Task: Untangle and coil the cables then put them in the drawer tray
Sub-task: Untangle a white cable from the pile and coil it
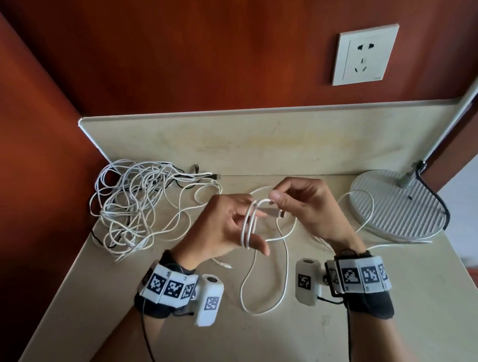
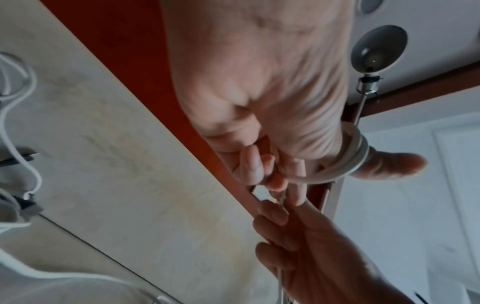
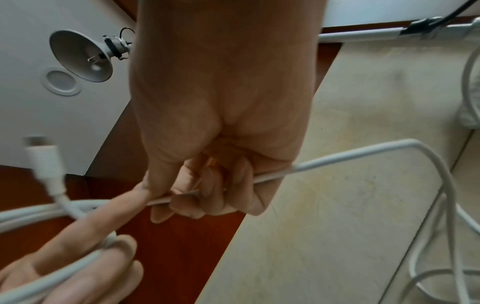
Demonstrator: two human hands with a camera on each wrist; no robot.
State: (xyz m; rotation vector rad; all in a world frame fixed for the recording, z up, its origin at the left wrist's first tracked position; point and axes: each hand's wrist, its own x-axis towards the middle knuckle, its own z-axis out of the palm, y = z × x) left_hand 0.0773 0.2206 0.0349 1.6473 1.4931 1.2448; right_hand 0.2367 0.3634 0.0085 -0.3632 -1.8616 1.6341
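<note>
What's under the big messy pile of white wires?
The beige counter lies under the tangled pile, and a thin black cable pokes out at its near and far edges. How far that cable runs beneath is hidden by the white strands.

We see a smooth white plastic-looking cable (image 1: 284,269), slightly glossy. Countertop (image 1: 279,335): cream, stone-like, matt, faintly stained. Wall panel (image 1: 183,53), upper frame: reddish-brown, wood-look, satin sheen. Lamp base (image 1: 397,205), right: ribbed matt white, metal stem. Socket plate (image 1: 365,56): glossy white plastic.
</note>
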